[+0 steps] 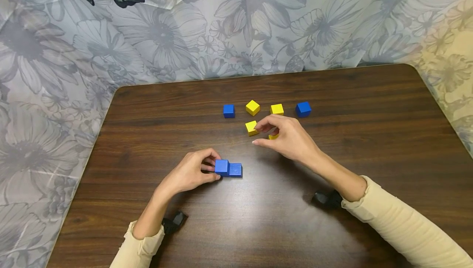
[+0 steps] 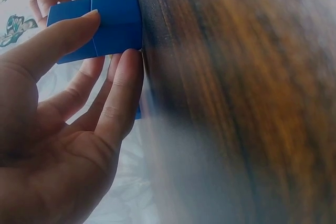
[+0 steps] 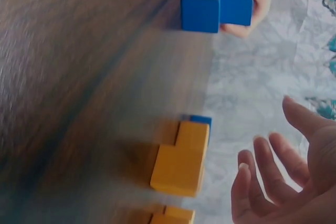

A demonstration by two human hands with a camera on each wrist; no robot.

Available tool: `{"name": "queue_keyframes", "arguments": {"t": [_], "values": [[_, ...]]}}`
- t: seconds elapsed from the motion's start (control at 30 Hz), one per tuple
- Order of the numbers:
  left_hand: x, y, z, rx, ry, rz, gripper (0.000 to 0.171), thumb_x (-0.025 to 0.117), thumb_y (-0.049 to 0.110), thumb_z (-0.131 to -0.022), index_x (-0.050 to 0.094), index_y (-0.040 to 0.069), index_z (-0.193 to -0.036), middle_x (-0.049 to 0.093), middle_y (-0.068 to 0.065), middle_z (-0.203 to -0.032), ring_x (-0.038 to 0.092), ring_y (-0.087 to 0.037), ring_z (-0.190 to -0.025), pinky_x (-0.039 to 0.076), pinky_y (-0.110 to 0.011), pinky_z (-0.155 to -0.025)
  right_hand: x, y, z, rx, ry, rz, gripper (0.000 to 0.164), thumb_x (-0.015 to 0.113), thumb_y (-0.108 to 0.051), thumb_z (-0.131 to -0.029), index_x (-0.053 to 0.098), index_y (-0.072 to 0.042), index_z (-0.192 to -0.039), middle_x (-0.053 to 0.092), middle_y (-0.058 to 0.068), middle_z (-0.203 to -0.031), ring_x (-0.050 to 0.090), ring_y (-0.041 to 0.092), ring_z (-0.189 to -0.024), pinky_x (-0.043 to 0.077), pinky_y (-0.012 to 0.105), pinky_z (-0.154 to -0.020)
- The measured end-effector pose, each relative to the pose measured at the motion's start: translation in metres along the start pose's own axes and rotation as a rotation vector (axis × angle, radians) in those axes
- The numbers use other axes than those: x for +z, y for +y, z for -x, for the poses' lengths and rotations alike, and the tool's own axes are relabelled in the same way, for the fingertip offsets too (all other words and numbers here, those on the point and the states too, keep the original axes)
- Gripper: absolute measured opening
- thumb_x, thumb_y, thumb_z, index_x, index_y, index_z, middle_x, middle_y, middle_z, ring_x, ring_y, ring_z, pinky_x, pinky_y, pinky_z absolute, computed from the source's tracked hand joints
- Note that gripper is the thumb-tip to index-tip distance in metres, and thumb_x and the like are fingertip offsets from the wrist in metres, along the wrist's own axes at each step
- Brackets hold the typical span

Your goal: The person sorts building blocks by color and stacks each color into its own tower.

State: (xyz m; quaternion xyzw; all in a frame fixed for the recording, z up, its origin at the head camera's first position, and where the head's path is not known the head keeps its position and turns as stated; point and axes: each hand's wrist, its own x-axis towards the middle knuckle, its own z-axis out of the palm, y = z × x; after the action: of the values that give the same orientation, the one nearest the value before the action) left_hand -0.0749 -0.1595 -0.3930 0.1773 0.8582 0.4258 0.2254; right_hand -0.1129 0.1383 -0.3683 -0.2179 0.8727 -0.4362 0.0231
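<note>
Near the middle of the table, my left hand [image 1: 189, 170] holds an upper blue cube [image 1: 222, 166] stacked on another one. Its thumb presses across the seam of the two, as the left wrist view shows, and a fingertip touches the lower cube [image 2: 119, 19]. Beside that stack sits a third blue cube [image 1: 235, 170] on the table. My right hand [image 1: 292, 136] hovers with parted, slightly bent fingers and nothing between them. Its fingertips overlap a yellow cube [image 1: 251, 127] in the head view, while another yellow cube [image 1: 273, 137] is mostly hidden beneath the hand.
Farther back stand a blue cube [image 1: 229, 111], a yellow cube [image 1: 253, 107], another yellow cube [image 1: 276, 109] and a blue cube [image 1: 303, 109] in a loose row. The brown wooden table [image 1: 369, 108] ends at a flower-patterned cloth [image 1: 162, 34] behind it.
</note>
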Motion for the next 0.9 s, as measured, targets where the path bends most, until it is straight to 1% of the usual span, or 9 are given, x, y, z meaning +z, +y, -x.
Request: {"name": "queue_keyframes", "arguments": {"t": [0.17, 0.27, 0.4, 0.5, 0.6, 0.77, 0.9], "values": [[0.0, -0.001, 0.0, 0.004, 0.0, -0.016, 0.036, 0.082, 0.004, -0.08, 0.064, 0.009, -0.111, 0.066, -0.006, -0.107, 0.066, -0.019, -0.099, 0.057, -0.025, -0.083, -0.007, 0.003, 0.001, 0.017, 0.016, 0.014, 0.034, 0.085, -0.024, -0.08, 0.072, -0.008, -0.107, 0.071, 0.006, -0.102, 0.066, 0.023, -0.094, 0.058, 0.041, -0.077], [0.0, -0.001, 0.0, 0.006, 0.002, -0.033, 0.036, 0.082, 0.005, -0.08, 0.064, 0.009, -0.111, 0.065, -0.005, -0.106, 0.066, -0.019, -0.099, 0.057, -0.027, -0.084, -0.011, 0.007, 0.0, 0.013, 0.032, 0.027, 0.034, 0.085, -0.024, -0.08, 0.071, -0.009, -0.108, 0.071, 0.004, -0.103, 0.066, 0.023, -0.094, 0.057, 0.038, -0.077], [0.0, -0.001, 0.001, 0.006, 0.001, -0.032, 0.036, 0.082, 0.005, -0.081, 0.064, 0.009, -0.111, 0.066, -0.005, -0.106, 0.066, -0.019, -0.099, 0.057, -0.027, -0.084, -0.016, 0.013, -0.001, -0.015, 0.049, 0.05, 0.037, 0.085, -0.022, -0.08, 0.07, -0.01, -0.111, 0.072, 0.002, -0.103, 0.066, 0.022, -0.092, 0.056, 0.034, -0.077], [0.0, -0.002, 0.001, 0.007, 0.002, -0.026, 0.035, 0.081, 0.005, -0.081, 0.064, 0.009, -0.111, 0.066, -0.006, -0.107, 0.067, -0.019, -0.1, 0.056, -0.027, -0.085, -0.021, 0.019, 0.0, -0.035, 0.049, 0.068, 0.039, 0.085, -0.02, -0.081, 0.07, -0.011, -0.116, 0.073, 0.003, -0.104, 0.065, 0.022, -0.09, 0.056, 0.034, -0.078], [0.0, -0.002, 0.001, 0.013, 0.0, -0.026, 0.035, 0.081, 0.005, -0.081, 0.064, 0.009, -0.111, 0.066, -0.006, -0.108, 0.067, -0.019, -0.101, 0.056, -0.027, -0.086, -0.028, 0.024, 0.001, -0.039, 0.052, 0.085, 0.043, 0.085, -0.02, -0.081, 0.07, -0.014, -0.121, 0.073, 0.001, -0.105, 0.065, 0.02, -0.089, 0.056, 0.033, -0.078], [0.0, -0.001, 0.001, 0.014, -0.004, -0.035, 0.036, 0.082, 0.006, -0.081, 0.064, 0.01, -0.112, 0.066, -0.005, -0.11, 0.067, -0.018, -0.101, 0.056, -0.027, -0.086, -0.04, 0.03, 0.002, -0.053, 0.071, 0.1, 0.046, 0.085, -0.018, -0.08, 0.07, -0.015, -0.122, 0.071, -0.006, -0.109, 0.065, 0.019, -0.09, 0.054, 0.028, -0.078], [0.0, -0.002, 0.001, 0.016, 0.002, -0.036, 0.036, 0.082, 0.007, -0.081, 0.064, 0.01, -0.112, 0.066, -0.006, -0.11, 0.067, -0.019, -0.101, 0.056, -0.027, -0.086, -0.049, 0.034, 0.001, -0.066, 0.087, 0.093, 0.047, 0.086, -0.013, -0.078, 0.069, -0.014, -0.122, 0.07, -0.007, -0.108, 0.064, 0.017, -0.091, 0.053, 0.028, -0.077]]}}
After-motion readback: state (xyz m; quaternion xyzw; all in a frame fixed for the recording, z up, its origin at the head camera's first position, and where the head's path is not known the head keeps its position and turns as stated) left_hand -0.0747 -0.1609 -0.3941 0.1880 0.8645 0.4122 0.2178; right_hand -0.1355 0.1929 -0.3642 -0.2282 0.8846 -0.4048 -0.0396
